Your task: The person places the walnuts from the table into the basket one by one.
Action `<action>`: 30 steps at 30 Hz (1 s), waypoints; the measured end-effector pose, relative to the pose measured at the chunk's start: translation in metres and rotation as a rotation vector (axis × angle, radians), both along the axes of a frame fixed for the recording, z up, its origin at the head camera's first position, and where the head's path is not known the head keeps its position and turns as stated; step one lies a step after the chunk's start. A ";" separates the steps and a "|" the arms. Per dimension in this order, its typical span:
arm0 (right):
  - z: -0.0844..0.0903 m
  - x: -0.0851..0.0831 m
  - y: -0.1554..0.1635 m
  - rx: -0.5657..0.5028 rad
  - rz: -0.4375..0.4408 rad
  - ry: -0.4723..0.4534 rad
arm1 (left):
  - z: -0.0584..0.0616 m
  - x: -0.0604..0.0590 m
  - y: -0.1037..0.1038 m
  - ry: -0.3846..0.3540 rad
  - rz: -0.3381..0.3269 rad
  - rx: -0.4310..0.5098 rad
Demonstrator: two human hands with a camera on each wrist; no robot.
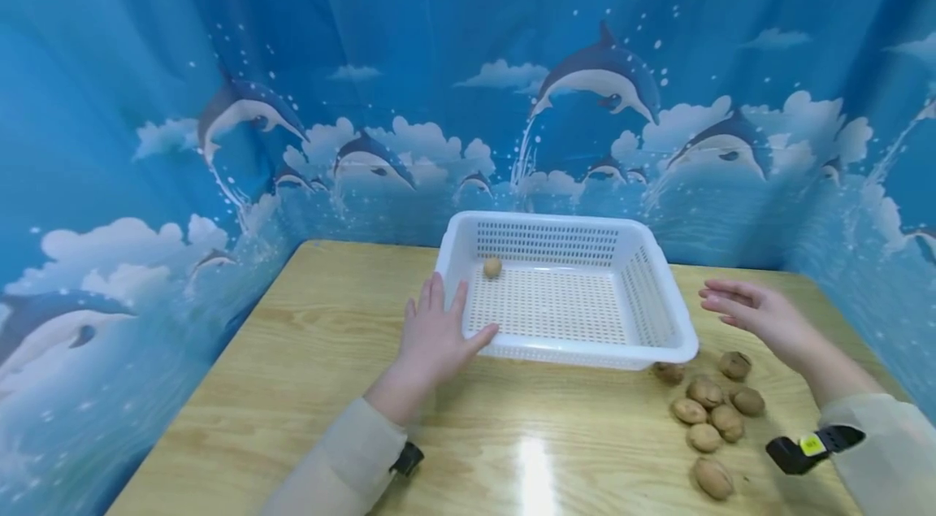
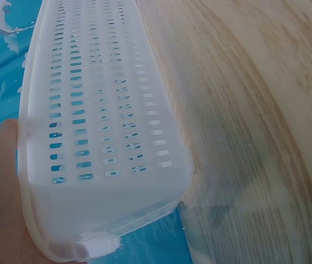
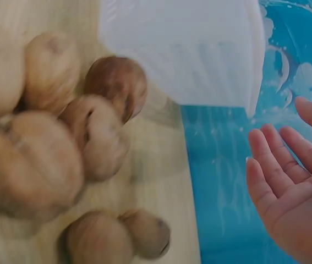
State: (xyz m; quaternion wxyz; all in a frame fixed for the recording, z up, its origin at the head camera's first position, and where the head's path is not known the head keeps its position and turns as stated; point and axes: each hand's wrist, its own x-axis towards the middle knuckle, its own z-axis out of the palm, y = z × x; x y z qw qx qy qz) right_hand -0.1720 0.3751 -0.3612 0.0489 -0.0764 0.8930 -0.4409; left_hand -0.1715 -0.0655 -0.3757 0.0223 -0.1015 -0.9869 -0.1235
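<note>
the white basket [image 1: 563, 297] stood toward the far edge of the wooden surface [image 1: 307, 370], its back wall close to the dolphin curtain [image 1: 219, 110] that closed in three sides. bare wood lay open to the left of the basket and along the near edge. the left hand [image 1: 435, 333] rested flat against the basket's near left corner, fingers straight and thumb spread along the rim; in the left wrist view only a sliver of it showed beside the slotted wall. the right hand [image 1: 756, 313] hovered just right of the basket, grip spread and holding nothing. one walnut [image 1: 492, 266] lay inside the basket near the back left corner. a cluster of walnuts [image 1: 712, 410] sat on the surface by the near right corner, one partly tucked under the rim, blurred in the right wrist view.
</note>
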 end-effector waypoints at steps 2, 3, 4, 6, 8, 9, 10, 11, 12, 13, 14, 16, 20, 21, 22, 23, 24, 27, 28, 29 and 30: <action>-0.006 0.003 0.006 0.020 -0.010 0.012 | 0.000 0.000 0.000 0.001 0.000 0.000; -0.009 0.004 0.010 0.038 -0.016 0.014 | 0.000 0.000 0.000 0.000 0.001 0.000; -0.012 0.006 0.013 0.059 -0.025 0.017 | 0.000 0.000 0.000 -0.001 0.002 -0.001; -0.019 0.010 0.020 0.107 -0.038 0.019 | 0.000 0.000 -0.001 -0.004 0.003 -0.006; -0.027 0.014 0.026 0.145 -0.045 0.013 | -0.001 0.000 -0.001 -0.004 0.002 -0.008; -0.030 0.017 0.029 0.160 -0.044 0.001 | -0.001 0.000 -0.001 -0.003 0.001 -0.008; -0.033 0.019 0.031 0.173 -0.040 -0.013 | -0.001 0.000 -0.001 0.001 -0.002 -0.008; -0.036 0.021 0.034 0.185 -0.034 -0.027 | -0.001 0.000 -0.001 0.003 -0.005 -0.006; -0.038 0.023 0.036 0.196 -0.031 -0.044 | -0.002 0.000 -0.001 0.006 -0.007 -0.005; -0.041 0.025 0.037 0.206 -0.024 -0.064 | -0.002 0.000 -0.001 0.008 -0.009 -0.005; -0.043 0.027 0.039 0.216 -0.021 -0.080 | -0.002 0.000 -0.001 0.010 -0.010 -0.006; -0.046 0.029 0.041 0.227 -0.011 -0.112 | -0.003 -0.001 -0.001 0.011 -0.011 -0.005; -0.051 0.032 0.045 0.254 -0.007 -0.145 | -0.002 -0.001 -0.001 0.008 -0.013 -0.006; -0.052 0.033 0.046 0.265 -0.010 -0.152 | -0.002 -0.001 -0.001 0.009 -0.016 -0.002; -0.054 0.032 0.045 0.275 -0.009 -0.154 | -0.002 -0.001 -0.001 0.007 -0.015 -0.002; -0.055 0.032 0.045 0.288 -0.007 -0.156 | -0.002 -0.001 -0.002 0.006 -0.016 0.001; -0.056 0.031 0.045 0.301 -0.007 -0.158 | -0.002 -0.001 -0.002 0.004 -0.015 0.002; -0.058 0.028 0.044 0.336 -0.003 -0.144 | -0.002 -0.001 -0.002 -0.002 -0.011 0.015; -0.058 0.028 0.044 0.348 -0.002 -0.134 | -0.002 -0.002 -0.002 -0.006 -0.008 0.015; -0.057 0.028 0.043 0.360 -0.003 -0.131 | -0.001 -0.002 -0.001 -0.008 -0.006 0.016; -0.057 0.027 0.042 0.371 -0.005 -0.124 | -0.001 -0.001 -0.001 -0.014 -0.002 0.014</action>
